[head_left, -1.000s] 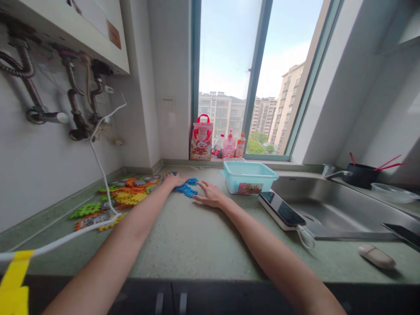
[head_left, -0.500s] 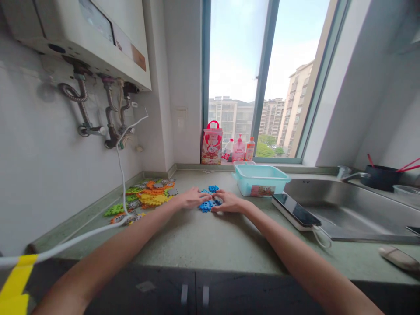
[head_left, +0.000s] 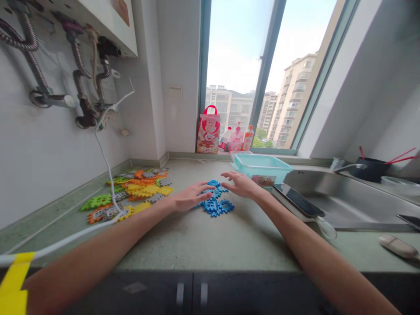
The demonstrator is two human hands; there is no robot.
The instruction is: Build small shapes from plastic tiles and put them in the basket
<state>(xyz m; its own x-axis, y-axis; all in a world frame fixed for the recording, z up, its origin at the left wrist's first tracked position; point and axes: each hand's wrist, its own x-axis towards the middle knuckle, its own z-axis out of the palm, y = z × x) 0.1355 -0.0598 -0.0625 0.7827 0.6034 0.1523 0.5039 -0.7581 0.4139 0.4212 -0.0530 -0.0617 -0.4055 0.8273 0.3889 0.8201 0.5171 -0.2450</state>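
Several blue gear-shaped plastic pieces (head_left: 215, 206) lie in a loose cluster on the counter in front of me. At the left side of the cluster, my left hand (head_left: 193, 197) is open, palm down, its fingertips over or touching the pieces; which, I cannot tell. My right hand (head_left: 242, 184) is open at the upper right of the cluster, fingers apart and holding nothing. To the left, yellow gear pieces (head_left: 139, 190), orange ones (head_left: 144, 175) and green ones (head_left: 96, 201) lie in an overlapping spread with grey ones.
A turquoise plastic tub (head_left: 262, 164) stands behind my right hand, beside the steel sink (head_left: 348, 205). A phone on a white block (head_left: 298, 200) lies at the sink's edge. A white cable (head_left: 75, 236) crosses the left side of the counter (head_left: 197, 245). Bottles (head_left: 236, 139) stand on the windowsill.
My right hand has lifted off the blue pieces and moved up and right. My left hand stays at their left side, and more of the blue pieces show. The view has shifted a little.
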